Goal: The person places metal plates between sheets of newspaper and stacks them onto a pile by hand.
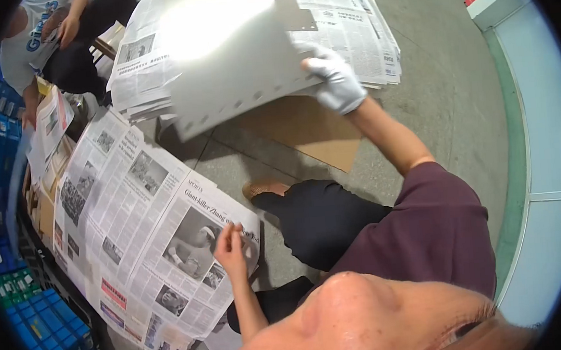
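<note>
A large shiny metal sheet (237, 67) with a row of holes along its near edge is tilted over the stacked newspapers. My right hand (334, 80), in a white glove with a bare fingertip showing, grips the sheet's right edge. Lower down, my left hand (232, 253) is bare and holds nothing that I can see. Its fingers are loosely bent and slightly apart, over the right part of a spread newspaper (134, 218). Whether they touch the paper I cannot tell.
A thick newspaper stack (348, 27) lies beneath the sheet. Brown cardboard (303, 131) is on the floor. Blue bins (50, 327) line the left side, and a white-shirted person (40, 39) sits at the upper left. A white wall (541, 131) runs along the right.
</note>
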Demonstrator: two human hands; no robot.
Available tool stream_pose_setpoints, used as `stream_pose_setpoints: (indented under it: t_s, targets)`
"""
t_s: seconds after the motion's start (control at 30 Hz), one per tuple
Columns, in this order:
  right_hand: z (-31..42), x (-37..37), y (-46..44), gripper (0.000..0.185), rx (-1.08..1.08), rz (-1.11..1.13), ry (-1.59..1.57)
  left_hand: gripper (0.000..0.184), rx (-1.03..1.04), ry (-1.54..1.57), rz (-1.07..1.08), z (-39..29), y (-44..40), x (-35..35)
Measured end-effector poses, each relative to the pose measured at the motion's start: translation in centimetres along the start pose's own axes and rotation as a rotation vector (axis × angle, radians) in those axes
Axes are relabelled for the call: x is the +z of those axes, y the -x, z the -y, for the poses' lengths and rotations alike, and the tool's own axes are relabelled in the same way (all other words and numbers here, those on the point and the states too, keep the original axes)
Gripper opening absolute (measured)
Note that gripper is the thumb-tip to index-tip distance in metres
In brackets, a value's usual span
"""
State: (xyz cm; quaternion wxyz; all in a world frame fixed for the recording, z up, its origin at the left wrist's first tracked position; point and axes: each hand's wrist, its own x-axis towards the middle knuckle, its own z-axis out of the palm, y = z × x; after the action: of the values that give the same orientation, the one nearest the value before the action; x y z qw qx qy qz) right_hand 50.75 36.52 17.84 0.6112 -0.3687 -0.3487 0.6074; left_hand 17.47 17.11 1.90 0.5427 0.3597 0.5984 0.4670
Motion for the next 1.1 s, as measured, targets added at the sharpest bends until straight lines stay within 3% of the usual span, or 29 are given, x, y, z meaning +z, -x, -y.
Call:
stream_pose_setpoints:
  t_s: [0.07, 0.17, 0.37, 0.7, 1.1]
  targets:
    - [3.3, -5.1, 0.2, 0.027, -0.029, -0.154, 0.108, 0.028, -0.178, 0.040, -0.019, 8.2, 1.5, -1.7]
    - [7.9, -16.1, -1.9, 0.026, -0.243, -0.238, 0.272, 0.028, -0.386, 0.015, 0.158, 7.0, 2.4, -1.5]
    - [14.9, -27.5, -4.6, 0.025, -0.200, -0.379, 0.207, 0.029, -0.411, 0.071, 0.081, 11.4, 0.7, -3.5]
    - [14.0, -31.8, -8.7, 0.025, -0.048, -0.510, 0.277, 0.028, -0.492, 0.106, 0.089, 10.7, 0.8, -4.7]
    - [12.8, -36.2, -11.6, 0.025, 0.016, -0.508, 0.293, 0.030, -0.548, 0.045, 0.079, 10.7, 1.0, -5.7]
